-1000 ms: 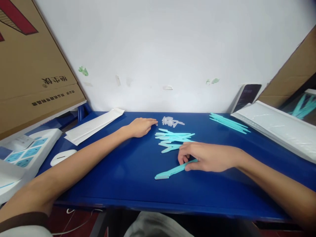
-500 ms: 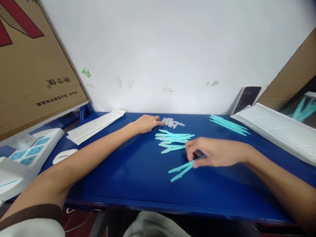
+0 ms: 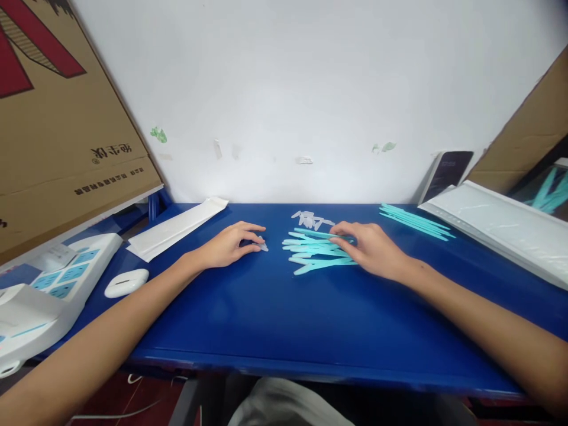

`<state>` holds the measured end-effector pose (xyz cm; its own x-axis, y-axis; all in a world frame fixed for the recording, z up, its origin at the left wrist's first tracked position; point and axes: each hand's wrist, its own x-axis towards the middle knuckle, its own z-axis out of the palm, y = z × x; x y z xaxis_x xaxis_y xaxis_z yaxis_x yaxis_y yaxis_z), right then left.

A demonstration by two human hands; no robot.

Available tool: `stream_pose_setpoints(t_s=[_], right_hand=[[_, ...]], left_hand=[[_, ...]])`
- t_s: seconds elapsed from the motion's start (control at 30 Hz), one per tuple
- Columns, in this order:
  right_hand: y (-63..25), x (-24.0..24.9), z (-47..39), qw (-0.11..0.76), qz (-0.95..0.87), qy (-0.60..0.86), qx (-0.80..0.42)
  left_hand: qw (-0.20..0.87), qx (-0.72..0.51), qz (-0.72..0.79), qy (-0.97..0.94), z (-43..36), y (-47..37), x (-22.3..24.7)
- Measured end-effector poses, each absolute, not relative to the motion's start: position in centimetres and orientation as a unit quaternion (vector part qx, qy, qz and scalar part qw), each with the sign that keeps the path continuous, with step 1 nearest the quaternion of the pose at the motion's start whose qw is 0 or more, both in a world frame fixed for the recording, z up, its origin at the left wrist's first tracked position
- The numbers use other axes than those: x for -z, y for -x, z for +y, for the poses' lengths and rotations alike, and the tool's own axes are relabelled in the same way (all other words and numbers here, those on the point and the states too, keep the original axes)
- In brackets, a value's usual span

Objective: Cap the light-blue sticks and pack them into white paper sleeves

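Thumb and forefinger of my left hand (image 3: 228, 244) are closed on small clear plastic caps (image 3: 263, 244), low over the table; their exact number is hard to make out. My right hand (image 3: 370, 248) is at the right end of a loose pile of thin teal eyebrow razors (image 3: 306, 248). Its thumb and forefinger pinch the topmost teal razor (image 3: 310, 231), whose right end is hidden by the fingers. Just behind that pile lies a small heap of clear caps (image 3: 308, 219).
More teal razors (image 3: 417, 222) lie side by side at the back right, near a white plastic package (image 3: 501, 225) and a leaning phone (image 3: 446, 174). On the left are a flat white packet (image 3: 177, 229), a white earbud case (image 3: 126, 283) and a power strip (image 3: 84, 278).
My left hand has drawn back leftward from the heap with a few clear caps. My right hand has moved up from the near table to the razor pile.
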<state>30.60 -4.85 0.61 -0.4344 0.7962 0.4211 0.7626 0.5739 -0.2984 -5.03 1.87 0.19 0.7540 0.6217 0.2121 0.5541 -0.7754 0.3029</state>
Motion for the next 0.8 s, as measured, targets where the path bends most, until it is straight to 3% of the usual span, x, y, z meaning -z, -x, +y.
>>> stream_pose_setpoints(t_s=[0.2, 0.47, 0.8], right_hand=[[-29.4, 0.4, -5.2, 0.336, -0.826, 0.452, -0.03], [-28.9, 1.0, -5.3, 0.346, -0.832, 0.434, 0.014], [-28.8, 0.9, -5.2, 0.342, -0.835, 0.431, -0.013]], left_hand=[[0.133, -0.169, 0.283, -0.935, 2.2, 4.6, -0.3], [0.123, -0.181, 0.275, -0.936, 1.4, 4.0, -0.2], [0.099, -0.097, 0.326, -0.935, 1.0, 4.0, -0.5]])
